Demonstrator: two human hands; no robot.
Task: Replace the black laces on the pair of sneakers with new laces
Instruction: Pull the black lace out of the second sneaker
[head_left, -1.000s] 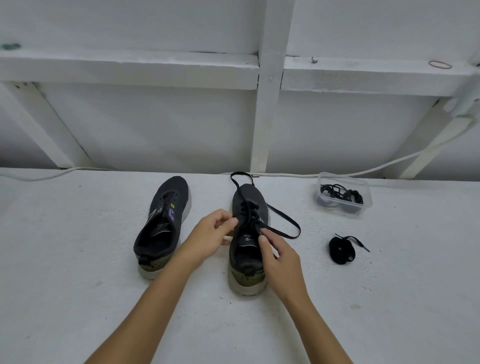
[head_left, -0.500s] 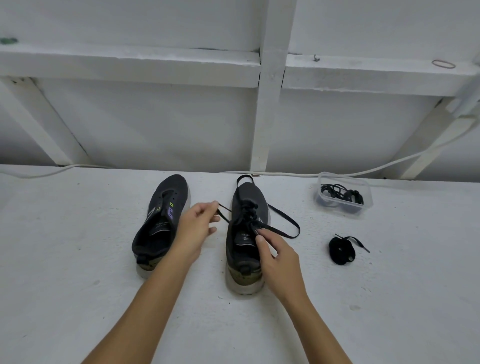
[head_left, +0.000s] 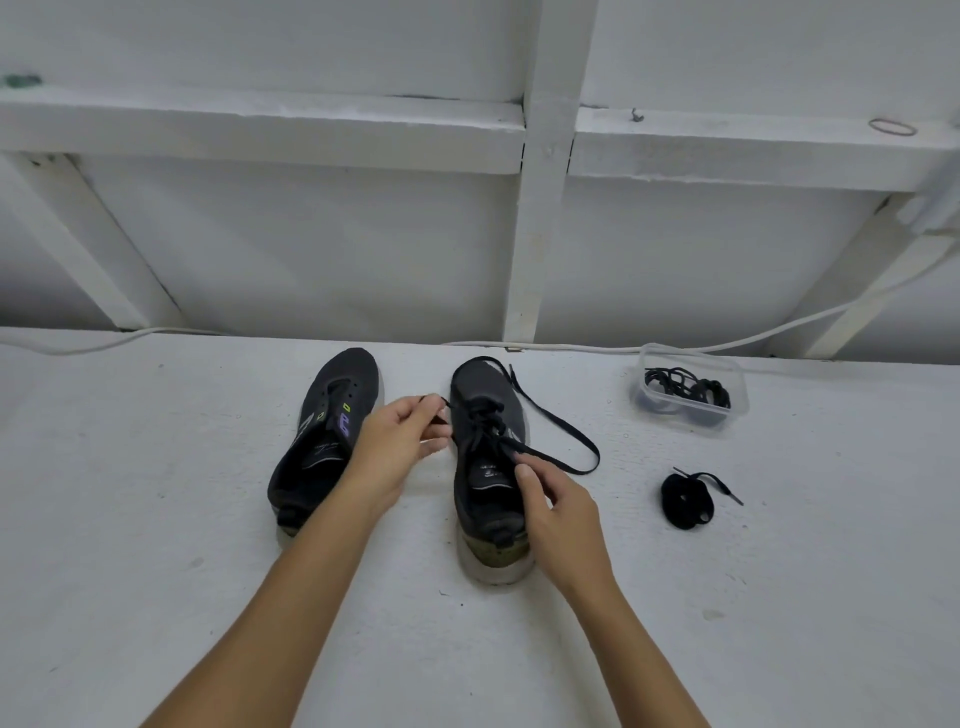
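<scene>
Two dark sneakers stand side by side on the white surface. The left sneaker has bare eyelets and no lace. The right sneaker carries a black lace that loops out to its right. My left hand pinches one lace end just left of that shoe's eyelets. My right hand rests at the shoe's right side, thumb and fingers pinching the lace by the tongue. A coiled black lace lies to the right.
A clear plastic tub holding more black laces stands at the back right. A white cable runs along the back edge under a white framed wall. A rubber band lies on the ledge above.
My left hand has pulled the lace end out leftward, away from the right sneaker. The lace loop beyond the toe has shrunk. My right hand has stayed at the tongue.
</scene>
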